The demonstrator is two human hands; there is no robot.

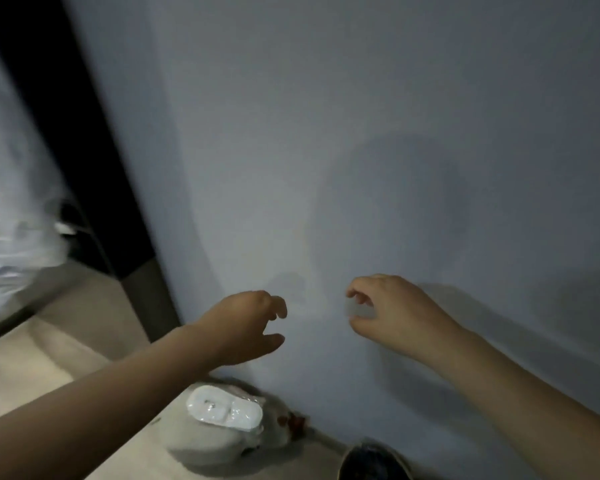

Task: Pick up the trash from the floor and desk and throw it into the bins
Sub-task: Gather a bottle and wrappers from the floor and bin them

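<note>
Fingers of the left hand (246, 323) hang loosely curled and apart, holding nothing. The right hand (395, 313) curls thumb toward fingertips round a pale blur — whether it grips anything, I cannot tell. Below them a white-lidded packet (224, 410), glossy with crinkled film, lies on the floor (84, 323) near the wall (361, 133) — bare floor runs left to a dark door frame (94, 168).
</note>
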